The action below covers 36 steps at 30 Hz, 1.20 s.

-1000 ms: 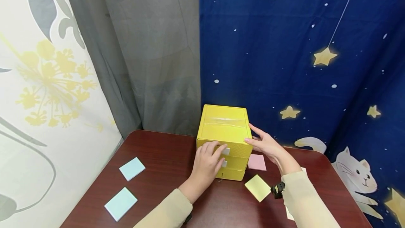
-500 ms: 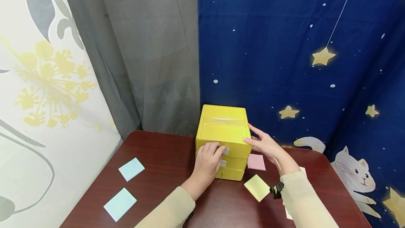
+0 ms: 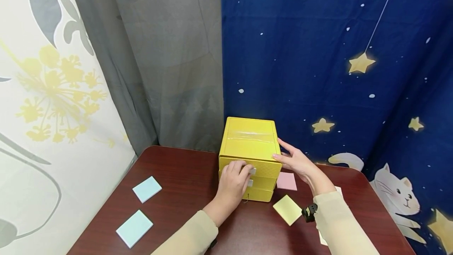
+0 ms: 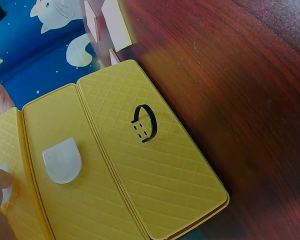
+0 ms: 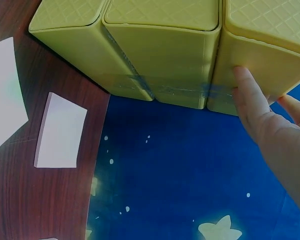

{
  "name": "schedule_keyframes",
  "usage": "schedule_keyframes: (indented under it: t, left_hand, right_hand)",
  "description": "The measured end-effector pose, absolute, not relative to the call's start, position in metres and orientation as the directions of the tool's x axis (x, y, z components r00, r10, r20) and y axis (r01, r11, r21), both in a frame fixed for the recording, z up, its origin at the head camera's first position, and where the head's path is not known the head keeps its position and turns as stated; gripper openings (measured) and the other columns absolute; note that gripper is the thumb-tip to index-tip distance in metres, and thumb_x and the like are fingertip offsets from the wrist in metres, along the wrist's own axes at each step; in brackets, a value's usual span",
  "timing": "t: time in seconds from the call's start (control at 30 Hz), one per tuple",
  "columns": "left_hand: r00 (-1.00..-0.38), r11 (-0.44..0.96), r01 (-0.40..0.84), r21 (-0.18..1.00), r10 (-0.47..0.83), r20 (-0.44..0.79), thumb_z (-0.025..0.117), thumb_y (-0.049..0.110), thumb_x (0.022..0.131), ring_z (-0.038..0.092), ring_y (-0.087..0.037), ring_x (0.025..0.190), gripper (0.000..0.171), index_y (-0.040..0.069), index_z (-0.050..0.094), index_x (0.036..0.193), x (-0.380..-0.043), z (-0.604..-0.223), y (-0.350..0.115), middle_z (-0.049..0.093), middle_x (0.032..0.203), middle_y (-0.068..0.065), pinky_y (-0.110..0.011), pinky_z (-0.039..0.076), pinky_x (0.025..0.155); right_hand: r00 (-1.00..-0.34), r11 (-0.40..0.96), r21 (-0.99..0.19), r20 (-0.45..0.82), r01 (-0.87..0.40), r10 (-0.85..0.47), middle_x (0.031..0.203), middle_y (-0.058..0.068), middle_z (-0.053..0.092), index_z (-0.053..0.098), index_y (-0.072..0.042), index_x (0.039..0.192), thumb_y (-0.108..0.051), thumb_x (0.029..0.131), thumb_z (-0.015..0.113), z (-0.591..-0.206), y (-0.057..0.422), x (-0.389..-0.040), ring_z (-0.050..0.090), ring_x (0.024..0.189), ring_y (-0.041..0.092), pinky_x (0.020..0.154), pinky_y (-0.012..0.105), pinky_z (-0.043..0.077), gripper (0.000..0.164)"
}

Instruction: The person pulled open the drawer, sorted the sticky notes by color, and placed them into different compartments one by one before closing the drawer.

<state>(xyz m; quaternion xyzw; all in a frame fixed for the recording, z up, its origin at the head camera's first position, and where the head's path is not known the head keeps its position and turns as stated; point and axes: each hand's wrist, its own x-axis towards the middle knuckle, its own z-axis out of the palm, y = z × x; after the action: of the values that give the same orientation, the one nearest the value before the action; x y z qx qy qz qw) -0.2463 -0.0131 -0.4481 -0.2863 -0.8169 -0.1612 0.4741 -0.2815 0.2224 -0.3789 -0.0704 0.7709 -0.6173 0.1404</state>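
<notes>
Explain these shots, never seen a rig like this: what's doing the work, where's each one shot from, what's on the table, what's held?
No robot here: a person works with two bare hands. The widest view comes from the person's head, looking forward and down; the two close-ups come from the wrists, each watching its own hand's work.

On the dark red-brown table stands a yellow box with three stacked drawers. To its left lie two light blue pads; to its right, a pink pad and a pale yellow pad. Pale edges by the right sleeve are too hidden to name.

The left hand holds the top drawer's white tab. The right hand rests against the box's right side.
</notes>
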Motion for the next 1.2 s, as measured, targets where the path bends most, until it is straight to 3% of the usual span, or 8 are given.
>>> schedule_keyframes:
  t: [1.2]
  left_hand:
    - [-0.335,0.745,0.666,-0.019,0.322,0.885,0.074,0.021,0.081,0.054,-0.016,0.080,0.018,0.017,0.066,0.096,-0.227,-0.453,-0.020,0.057,0.095,0.001,-0.025,0.043,0.059]
  right_hand:
    - [-0.949,0.231,-0.971,-0.129,0.063,-0.287,0.149,0.022,0.032,0.012,-0.027,0.153,-0.033,0.088,0.067,-0.380,0.224,-0.282,0.047,0.128,0.034,0.100,0.046,0.044,0.086]
